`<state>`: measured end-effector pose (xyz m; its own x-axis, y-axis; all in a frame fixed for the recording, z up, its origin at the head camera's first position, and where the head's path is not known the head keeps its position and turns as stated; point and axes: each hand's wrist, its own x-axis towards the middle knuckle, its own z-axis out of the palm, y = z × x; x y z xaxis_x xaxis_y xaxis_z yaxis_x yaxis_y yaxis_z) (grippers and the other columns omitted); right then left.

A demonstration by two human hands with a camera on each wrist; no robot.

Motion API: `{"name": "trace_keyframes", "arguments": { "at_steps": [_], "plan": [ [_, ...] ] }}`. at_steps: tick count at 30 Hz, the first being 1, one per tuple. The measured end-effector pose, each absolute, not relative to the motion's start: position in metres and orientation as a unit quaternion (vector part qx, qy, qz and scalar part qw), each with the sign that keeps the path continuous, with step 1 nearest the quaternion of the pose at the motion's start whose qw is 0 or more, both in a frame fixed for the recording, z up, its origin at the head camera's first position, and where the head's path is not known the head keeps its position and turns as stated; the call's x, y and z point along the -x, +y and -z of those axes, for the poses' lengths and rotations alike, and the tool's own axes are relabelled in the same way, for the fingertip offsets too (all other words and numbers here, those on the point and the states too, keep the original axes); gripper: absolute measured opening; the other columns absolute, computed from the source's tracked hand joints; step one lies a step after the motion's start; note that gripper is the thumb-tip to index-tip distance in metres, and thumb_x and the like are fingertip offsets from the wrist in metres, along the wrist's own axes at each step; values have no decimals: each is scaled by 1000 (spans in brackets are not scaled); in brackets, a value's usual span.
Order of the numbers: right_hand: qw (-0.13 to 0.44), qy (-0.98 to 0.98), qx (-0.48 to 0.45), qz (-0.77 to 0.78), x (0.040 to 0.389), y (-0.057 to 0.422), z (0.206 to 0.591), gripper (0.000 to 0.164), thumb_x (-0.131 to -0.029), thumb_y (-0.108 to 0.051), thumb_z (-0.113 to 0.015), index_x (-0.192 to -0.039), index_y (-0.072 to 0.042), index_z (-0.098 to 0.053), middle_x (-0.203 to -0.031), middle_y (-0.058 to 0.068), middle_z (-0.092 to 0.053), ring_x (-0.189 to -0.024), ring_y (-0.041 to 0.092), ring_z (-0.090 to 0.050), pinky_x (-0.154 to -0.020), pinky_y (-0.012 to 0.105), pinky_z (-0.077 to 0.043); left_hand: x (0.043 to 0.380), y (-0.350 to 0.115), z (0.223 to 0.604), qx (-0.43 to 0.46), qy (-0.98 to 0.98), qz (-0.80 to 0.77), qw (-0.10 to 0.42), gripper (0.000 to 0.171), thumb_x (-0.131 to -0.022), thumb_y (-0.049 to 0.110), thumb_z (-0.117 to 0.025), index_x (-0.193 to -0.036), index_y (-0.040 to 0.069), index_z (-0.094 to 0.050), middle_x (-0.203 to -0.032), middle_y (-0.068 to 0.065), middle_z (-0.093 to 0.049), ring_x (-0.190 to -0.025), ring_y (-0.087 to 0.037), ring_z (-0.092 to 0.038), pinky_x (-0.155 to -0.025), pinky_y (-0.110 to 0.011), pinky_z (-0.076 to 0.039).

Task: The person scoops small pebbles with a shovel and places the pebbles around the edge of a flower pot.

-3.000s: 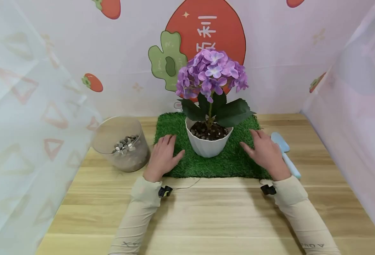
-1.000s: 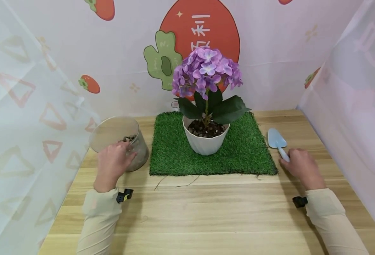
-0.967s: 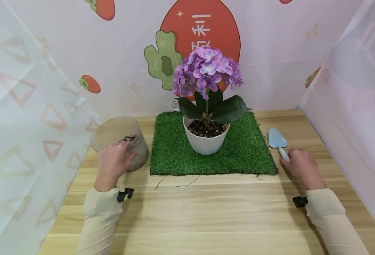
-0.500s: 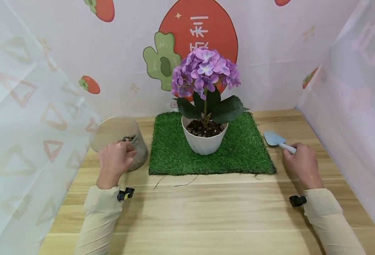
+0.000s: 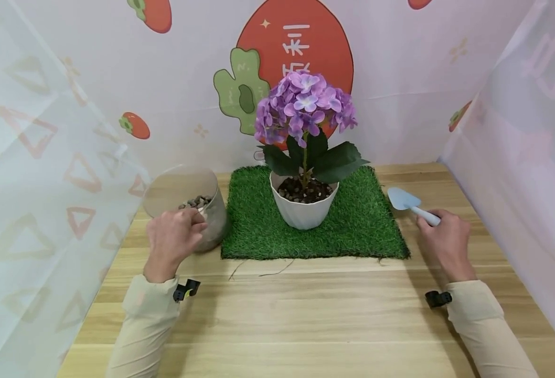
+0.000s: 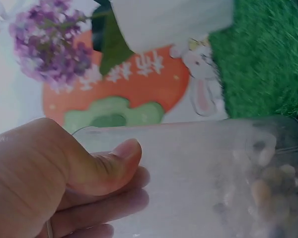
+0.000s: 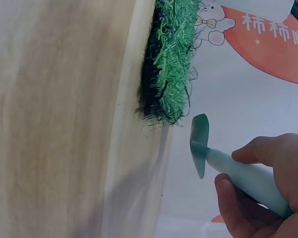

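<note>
At the left of the head view, my left hand (image 5: 171, 239) pinches the near wall of a clear plastic container (image 5: 216, 220) by its rim. Grey and pale pebbles (image 5: 196, 201) lie inside it. The left wrist view shows the thumb against the container wall (image 6: 188, 173), with the fingers on the other side. On the right, my right hand (image 5: 449, 244) grips a small light-blue trowel (image 5: 404, 199) by its handle. In the right wrist view the trowel's blade (image 7: 199, 136) appears raised off the table, pointing away from the hand.
Between the hands a purple hydrangea (image 5: 306, 105) stands in a white pot (image 5: 303, 214) of soil and pebbles. The pot sits on a green artificial-grass mat (image 5: 254, 239) on the wooden table (image 5: 306, 315). Printed fabric walls (image 5: 391, 105) enclose the back and sides.
My hands left the mat's sides; the left took hold of the container, the right the trowel. Since half a second ago the container has shifted right towards the mat, and the trowel has been lifted and turned.
</note>
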<state>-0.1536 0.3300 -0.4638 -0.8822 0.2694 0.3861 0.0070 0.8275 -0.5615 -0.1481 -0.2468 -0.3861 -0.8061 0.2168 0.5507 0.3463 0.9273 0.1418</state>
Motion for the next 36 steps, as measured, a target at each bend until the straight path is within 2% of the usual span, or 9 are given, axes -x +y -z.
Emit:
{"name": "trace_keyframes", "arguments": {
  "at_steps": [3, 6, 9, 11, 17, 23, 27, 33, 36],
  "plan": [
    [244, -925, 69, -282, 153, 328, 461, 29, -93, -14, -72, -108, 12, -76, -94, 35, -76, -72, 47, -72, -62, 46, -54, 143, -239, 378, 170, -934, 112, 293, 15, -73, 12, -96, -76, 14, -81, -71, -7, -79, -36, -7, -33, -36, -20, -15],
    [260, -923, 65, -277, 152, 326, 459, 28, -92, -13, -73, -105, 11, -77, -90, 34, -76, -69, 46, -71, -57, 34, -47, 138, -230, 368, 199, -923, 103, 312, 18, -71, 13, -97, -78, 15, -81, -72, -4, -80, -36, -11, -46, -36, -18, -15],
    [277, -919, 57, -273, 150, 325, 456, 27, -91, -12, -72, -104, 11, -77, -87, 33, -76, -67, 46, -70, -57, 30, -43, 133, -219, 360, 227, -913, 100, 325, 19, -70, 13, -98, -79, 16, -81, -74, 0, -80, -42, -15, -60, -36, -16, -19],
    [285, -917, 54, -274, 150, 324, 454, 26, -91, -12, -72, -103, 10, -78, -86, 32, -76, -67, 47, -70, -57, 30, -42, 131, -212, 357, 239, -908, 103, 329, 20, -70, 13, -98, -78, 17, -80, -74, 2, -81, -44, -16, -63, -36, -17, -21],
    [284, -918, 51, -273, 145, 319, 448, 26, -91, -14, -72, -102, 8, -79, -86, 31, -76, -68, 46, -69, -60, 40, -44, 129, -192, 364, 274, -898, 103, 328, 23, -68, 13, -97, -72, 18, -75, -69, 3, -78, -43, -16, -61, -37, -18, -22],
    [278, -919, 46, -275, 144, 313, 443, 27, -91, -16, -71, -103, 7, -79, -86, 30, -77, -67, 45, -68, -65, 49, -45, 123, -179, 379, 298, -892, 122, 318, 22, -66, 11, -98, -72, 18, -78, -67, 4, -77, -44, -13, -63, -35, -17, -24],
    [282, -919, 39, -273, 144, 310, 441, 26, -90, -15, -72, -102, 7, -79, -84, 29, -76, -64, 43, -68, -61, 44, -45, 119, -174, 387, 304, -889, 121, 321, 24, -66, 11, -97, -69, 20, -75, -61, 6, -73, -43, -10, -58, -36, -17, -25],
    [289, -917, 37, -271, 145, 309, 438, 25, -89, -15, -73, -100, 7, -80, -83, 29, -77, -61, 41, -68, -55, 25, -39, 120, -168, 397, 318, -887, 116, 314, 26, -67, 9, -96, -65, 22, -72, -59, 7, -71, -43, -7, -53, -38, -18, -26],
    [290, -919, 31, -267, 146, 308, 438, 24, -89, -14, -73, -99, 7, -80, -82, 28, -77, -59, 38, -67, -54, 23, -38, 121, -167, 403, 329, -883, 114, 314, 27, -65, 12, -98, -65, 21, -73, -57, 7, -71, -40, -6, -48, -38, -15, -21]
  ]
}}
